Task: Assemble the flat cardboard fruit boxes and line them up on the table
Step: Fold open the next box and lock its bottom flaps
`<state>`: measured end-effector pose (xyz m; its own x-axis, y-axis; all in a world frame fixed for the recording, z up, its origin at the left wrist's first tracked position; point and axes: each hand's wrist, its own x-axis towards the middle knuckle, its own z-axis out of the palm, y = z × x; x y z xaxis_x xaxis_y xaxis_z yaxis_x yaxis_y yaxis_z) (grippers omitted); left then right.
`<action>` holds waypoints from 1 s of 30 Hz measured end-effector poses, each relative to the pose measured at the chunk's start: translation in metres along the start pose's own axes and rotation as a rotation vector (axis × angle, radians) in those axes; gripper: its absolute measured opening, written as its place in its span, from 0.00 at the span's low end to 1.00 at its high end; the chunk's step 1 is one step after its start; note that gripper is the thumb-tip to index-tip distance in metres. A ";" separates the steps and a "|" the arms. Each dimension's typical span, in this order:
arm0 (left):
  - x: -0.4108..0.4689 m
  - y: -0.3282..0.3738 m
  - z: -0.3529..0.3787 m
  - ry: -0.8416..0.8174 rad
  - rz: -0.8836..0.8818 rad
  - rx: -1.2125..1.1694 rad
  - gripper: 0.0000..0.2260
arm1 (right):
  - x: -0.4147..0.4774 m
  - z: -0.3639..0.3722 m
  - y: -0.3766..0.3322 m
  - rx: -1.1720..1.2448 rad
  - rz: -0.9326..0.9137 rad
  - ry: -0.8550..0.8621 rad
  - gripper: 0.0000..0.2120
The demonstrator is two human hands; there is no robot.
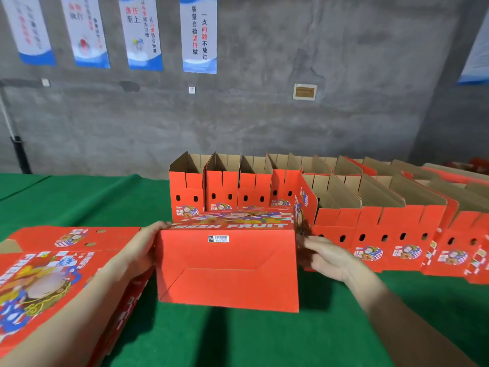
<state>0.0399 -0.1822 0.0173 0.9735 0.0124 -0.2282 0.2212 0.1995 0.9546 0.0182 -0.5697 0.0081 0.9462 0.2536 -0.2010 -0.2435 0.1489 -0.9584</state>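
On the green table (79,197), front centre, the box (227,268) lies tipped, its closed base facing the wearer. Its left edge is gripped by the left hand (148,245), fingers curled. The right hand (320,255) touches the right side; fingers blurred, grip unclear. Next, probably: stand it upright and add it to the row (383,221).

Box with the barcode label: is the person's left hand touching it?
Touching. The head view shows the left hand gripping the left edge of the box.

grey concrete wall (264,115), hanging posters (199,35), green table (79,200)
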 end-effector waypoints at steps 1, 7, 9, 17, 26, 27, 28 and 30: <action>0.001 -0.002 0.000 -0.006 0.013 -0.027 0.05 | -0.001 -0.001 0.001 0.027 -0.020 0.005 0.19; 0.003 -0.015 -0.015 -0.188 0.057 0.082 0.22 | -0.010 -0.014 0.012 -0.090 -0.028 -0.016 0.39; 0.007 -0.022 -0.015 -0.137 0.054 0.164 0.26 | -0.013 -0.009 0.009 -0.195 -0.046 0.010 0.45; 0.003 -0.034 0.018 -0.040 0.074 0.377 0.14 | -0.012 0.038 0.006 -0.488 -0.266 0.200 0.55; -0.029 -0.021 0.083 -0.286 0.053 0.203 0.45 | 0.002 0.068 0.096 -0.755 -0.496 0.580 0.46; -0.029 -0.021 0.089 -0.300 0.033 0.202 0.48 | 0.002 0.069 0.110 -0.770 -0.489 0.594 0.44; -0.029 -0.021 0.093 -0.303 0.011 0.211 0.47 | 0.001 0.070 0.123 -0.783 -0.465 0.592 0.42; -0.030 -0.024 0.101 -0.289 -0.019 0.255 0.31 | -0.001 0.072 0.139 -0.819 -0.417 0.576 0.38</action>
<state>0.0112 -0.2867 0.0205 0.9371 -0.2728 -0.2178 0.2113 -0.0534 0.9760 -0.0322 -0.4808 -0.1105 0.9313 -0.1880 0.3118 0.1345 -0.6182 -0.7744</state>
